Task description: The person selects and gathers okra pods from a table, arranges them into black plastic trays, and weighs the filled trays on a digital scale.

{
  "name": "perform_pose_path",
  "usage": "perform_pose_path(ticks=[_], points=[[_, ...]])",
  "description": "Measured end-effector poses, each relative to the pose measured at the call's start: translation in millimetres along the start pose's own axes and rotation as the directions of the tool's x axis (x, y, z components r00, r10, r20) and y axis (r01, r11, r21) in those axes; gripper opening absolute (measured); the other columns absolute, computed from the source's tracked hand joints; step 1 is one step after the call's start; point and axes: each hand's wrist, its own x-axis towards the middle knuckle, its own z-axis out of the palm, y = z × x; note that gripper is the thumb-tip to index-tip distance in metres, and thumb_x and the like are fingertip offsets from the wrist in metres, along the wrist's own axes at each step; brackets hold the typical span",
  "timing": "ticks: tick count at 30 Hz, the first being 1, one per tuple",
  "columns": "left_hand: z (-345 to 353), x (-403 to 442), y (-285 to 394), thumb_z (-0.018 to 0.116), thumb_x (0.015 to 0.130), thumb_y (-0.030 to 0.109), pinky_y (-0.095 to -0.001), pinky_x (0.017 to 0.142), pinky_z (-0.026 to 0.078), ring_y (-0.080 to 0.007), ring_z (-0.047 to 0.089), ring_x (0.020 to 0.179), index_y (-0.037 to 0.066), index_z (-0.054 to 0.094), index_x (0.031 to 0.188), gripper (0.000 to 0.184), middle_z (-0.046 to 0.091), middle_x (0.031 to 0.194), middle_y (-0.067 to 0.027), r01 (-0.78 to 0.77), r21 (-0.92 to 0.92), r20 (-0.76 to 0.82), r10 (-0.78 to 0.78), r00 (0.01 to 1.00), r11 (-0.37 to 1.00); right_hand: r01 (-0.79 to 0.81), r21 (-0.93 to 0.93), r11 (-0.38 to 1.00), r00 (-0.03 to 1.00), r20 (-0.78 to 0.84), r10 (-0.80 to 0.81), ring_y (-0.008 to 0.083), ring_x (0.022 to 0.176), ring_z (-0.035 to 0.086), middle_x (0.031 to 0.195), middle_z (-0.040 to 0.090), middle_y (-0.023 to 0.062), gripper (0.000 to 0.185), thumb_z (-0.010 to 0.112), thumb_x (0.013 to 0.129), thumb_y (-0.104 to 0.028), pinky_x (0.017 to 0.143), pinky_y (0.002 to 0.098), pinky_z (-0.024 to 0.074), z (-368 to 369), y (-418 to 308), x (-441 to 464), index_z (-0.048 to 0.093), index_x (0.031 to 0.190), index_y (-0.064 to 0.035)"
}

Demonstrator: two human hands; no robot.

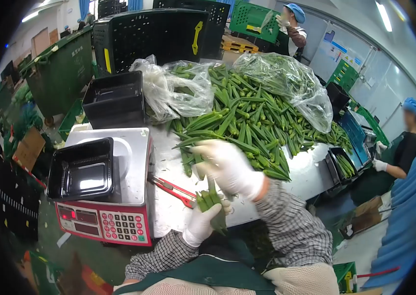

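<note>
My gloved left hand [200, 227] is closed around a small bunch of okra pods [210, 200], low in front of my body. Just above it is my gloved right hand [236, 169], smeared by motion at the near edge of a large okra pile [247, 120]. Whether its fingers hold a pod is not clear. A long red tool [176, 192], its kind uncertain, lies on the metal table [166, 216] left of my hands. Beside it stands a red and white weighing scale [131, 184], with a black plastic tray [82, 169] on its platform.
Stacked black trays [114, 98] stand behind the scale. Clear plastic bags [291, 81] partly cover the okra. At right, a co-worker [399, 152] handles a black tray of okra [344, 164]. Another person [291, 29] stands behind, beside a green crate [254, 22].
</note>
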Motion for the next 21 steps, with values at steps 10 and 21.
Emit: perform_pose_path(ticks=[10, 21], points=[[7.6, 13.0, -19.7, 0.060, 0.087, 0.009, -0.0372, 0.083, 0.050, -0.0230, 0.061, 0.089, 0.000, 0.047, 0.115, 0.033, 0.061, 0.099, -0.0134, 0.066, -0.091, -0.020, -0.068, 0.997, 0.994, -0.853, -0.161, 0.497, 0.520, -0.180, 0.835, 0.0336, 0.091, 0.059, 0.092, 0.063, 0.0165, 0.029, 0.060, 0.082, -0.029, 0.078, 0.0391, 0.0473, -27.4, 179.5, -119.1, 0.064, 0.094, -0.0026], [11.3, 17.9, -23.0, 0.060, 0.086, 0.009, -0.0373, 0.085, 0.049, -0.0232, 0.061, 0.092, 0.001, 0.046, 0.117, 0.035, 0.061, 0.101, -0.0139, 0.146, -0.087, 0.020, -0.144, 0.989, 0.985, -0.571, -0.081, 0.817, 0.646, -0.658, 0.386, 0.0333, 0.081, 0.058, 0.092, 0.058, 0.0150, 0.022, 0.062, 0.076, 0.000, 0.072, 0.0402, 0.0466, -53.0, 97.0, -170.0, 0.057, 0.097, -0.0021]])
